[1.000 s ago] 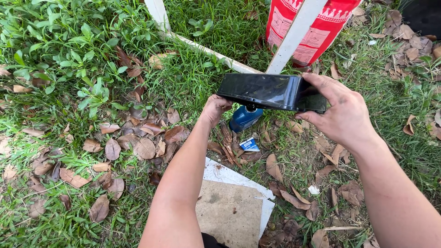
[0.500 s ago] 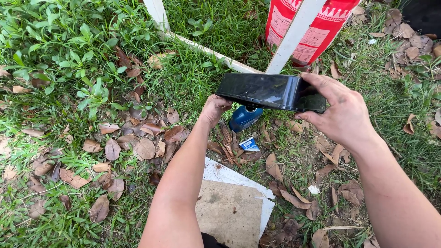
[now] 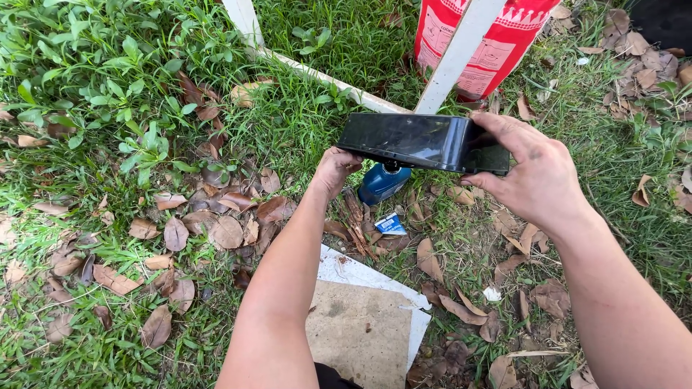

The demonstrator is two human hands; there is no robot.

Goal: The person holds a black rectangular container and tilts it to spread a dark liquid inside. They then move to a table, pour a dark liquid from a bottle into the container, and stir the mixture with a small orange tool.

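A flat black rectangular object (image 3: 422, 142) with a glossy face is held level above the grass. My right hand (image 3: 537, 173) grips its right end, fingers over the top edge and thumb beneath. My left hand (image 3: 333, 169) reaches under its left end with the fingers curled against the underside. Below the black object sits a blue bottle-like thing (image 3: 382, 181) with a dark cap, partly hidden by it. A small blue and white scrap (image 3: 390, 224) lies on the ground just beside it.
A red sack (image 3: 483, 39) stands at the top with white bars (image 3: 458, 54) crossing in front. A flat beige and white board (image 3: 364, 328) lies near my legs. Dry brown leaves (image 3: 216, 223) and green weeds cover the ground.
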